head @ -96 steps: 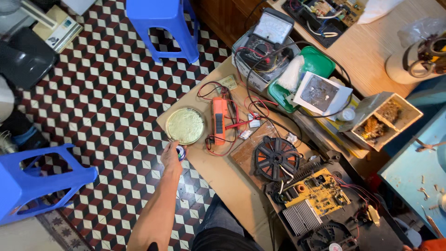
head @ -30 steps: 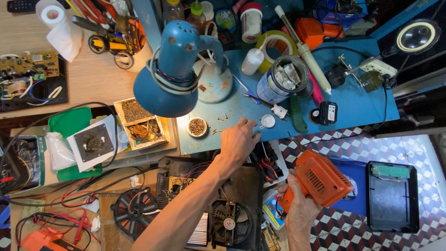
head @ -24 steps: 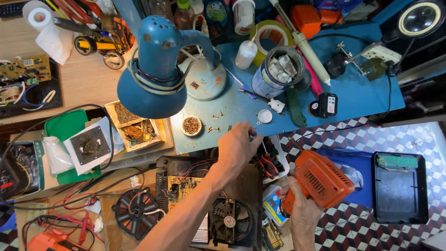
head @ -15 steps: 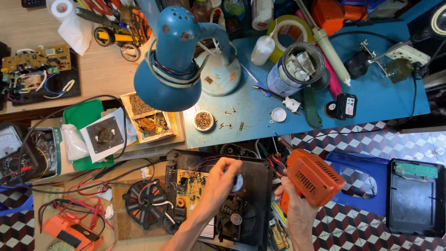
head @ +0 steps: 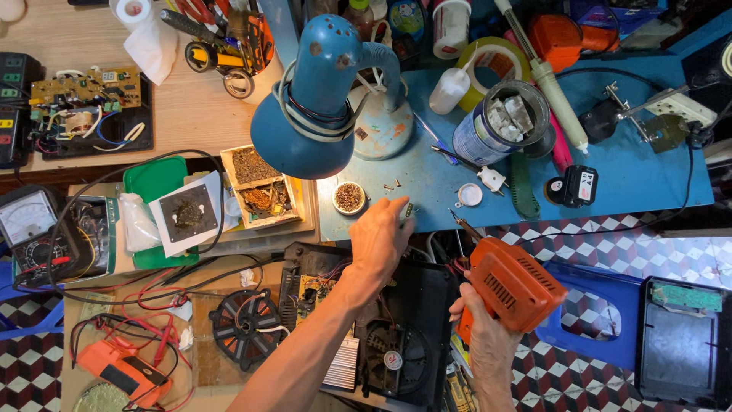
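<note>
L hand (head: 379, 238) reaches to blue bench edge (head: 427, 200), fingertips pinching a small screw (head: 409, 209) near the little dish of bits (head: 349, 197). R hand (head: 488, 336) clenched round orange power screwdriver (head: 509, 284) — over opened appliance (head: 396, 336).

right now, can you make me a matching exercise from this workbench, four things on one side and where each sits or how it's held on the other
Things:
1. orange power drill
2. small screw
3. blue desk lamp
4. analog multimeter

Places or states:
A. at the far left edge of the view
B. pinched at the left hand's fingertips over the blue table's edge
C. gripped in the right hand
D. standing on the blue table, shade towards the camera

Pairs: 1-C, 2-B, 3-D, 4-A
</note>
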